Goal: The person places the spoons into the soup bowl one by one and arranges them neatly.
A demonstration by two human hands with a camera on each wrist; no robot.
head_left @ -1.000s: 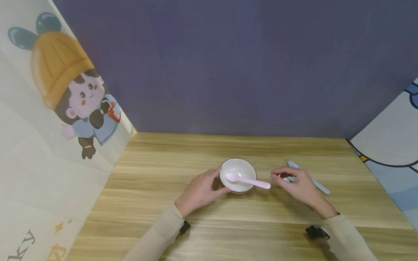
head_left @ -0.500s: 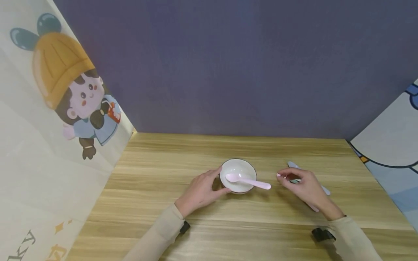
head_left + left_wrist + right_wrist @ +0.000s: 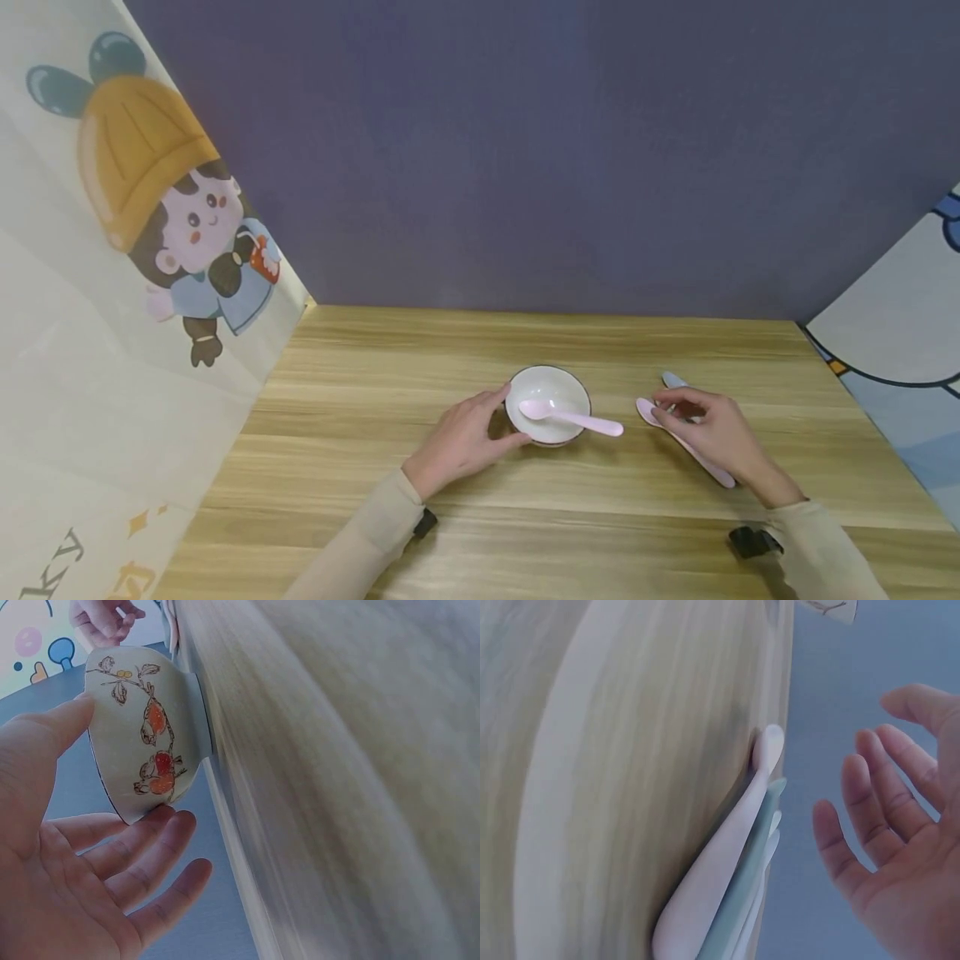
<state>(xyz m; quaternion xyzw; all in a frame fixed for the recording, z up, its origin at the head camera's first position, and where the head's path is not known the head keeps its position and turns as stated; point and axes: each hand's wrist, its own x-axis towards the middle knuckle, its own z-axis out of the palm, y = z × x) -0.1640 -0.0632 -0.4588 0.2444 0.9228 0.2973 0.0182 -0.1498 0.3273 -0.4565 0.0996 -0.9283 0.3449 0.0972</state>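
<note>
A small white bowl [image 3: 567, 387] with a dark rim stands on the table, a pale pink spoon [image 3: 581, 418] lying in it with its handle over the rim. My left hand [image 3: 465, 437] holds the bowl at its left side; the left wrist view shows thumb and fingertips at the rim of its painted side [image 3: 142, 735]. My right hand [image 3: 708, 429] hovers above a second pink spoon [image 3: 708, 465], fingers bent and holding nothing. In the right wrist view, relaxed fingers stand apart from that pink spoon [image 3: 712, 877] and the green spoon [image 3: 739, 892] beside it.
A light blue spoon [image 3: 672, 380] shows behind the right hand, partly covered by it. The wooden table [image 3: 390, 358] ends at a dark blue panel [image 3: 480, 167] at the back. Printed walls [image 3: 90, 400] flank it left and right.
My right hand has moved right, away from the bowl and slightly toward me, its fingertips parting. The second pink spoon has come into sight beneath it. The left hand and bowl stay put.
</note>
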